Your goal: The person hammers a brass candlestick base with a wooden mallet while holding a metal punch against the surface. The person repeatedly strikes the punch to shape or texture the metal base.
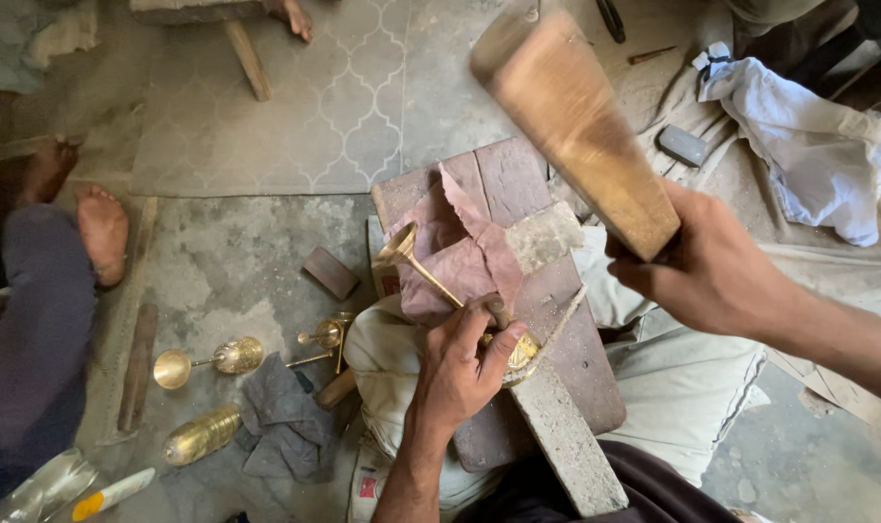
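The floor (pixel 218 261) is rough grey concrete, stained and dusty, with a patterned grey mat (pixel 344 107) spread across its upper part (a lattice of pale curved lines). A wooden leg (pixel 247 60) of some low seat or stool slants down onto the mat. At the left edge another person sits with bare feet (pixel 97 228) on the ground, dark trousers (pixel 29 329) showing. A crumpled white cloth (pixel 818 145) lies at the upper right beside a small grey block (pixel 683 145). A dark rag (pixel 281 416) lies on the concrete lower down. Soft daylight, no hard shadows.
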